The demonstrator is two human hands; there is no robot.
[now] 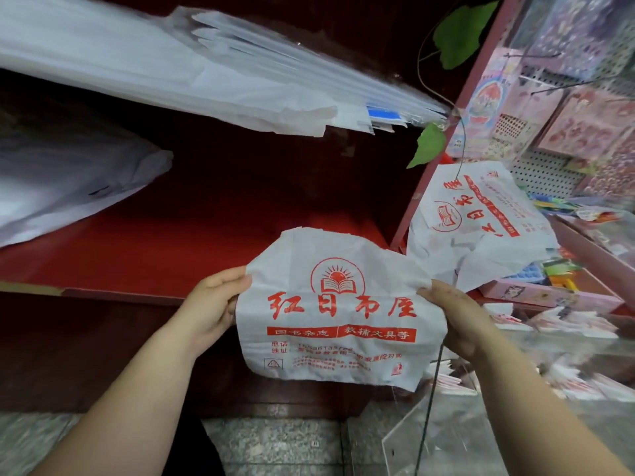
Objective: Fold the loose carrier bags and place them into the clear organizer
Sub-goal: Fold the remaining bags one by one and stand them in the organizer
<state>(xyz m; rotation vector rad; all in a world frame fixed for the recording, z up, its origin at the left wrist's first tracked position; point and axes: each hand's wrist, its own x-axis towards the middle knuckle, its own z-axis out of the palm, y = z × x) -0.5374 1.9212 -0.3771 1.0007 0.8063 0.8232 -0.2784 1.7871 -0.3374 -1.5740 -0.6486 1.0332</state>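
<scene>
As L hand (210, 304) & R hand (460, 321) fingers pinch its sides, carrier bag (338, 338) hangs btwn.

Left hand (210, 304), right hand (458, 319) — fingers (228, 312) pinched.

White carrier bag (340, 310): red sun-and-book logo, red lettering. Second bag (481, 218): same print. Shelf (171, 242) deep red. Leaves (462, 34) green.
</scene>
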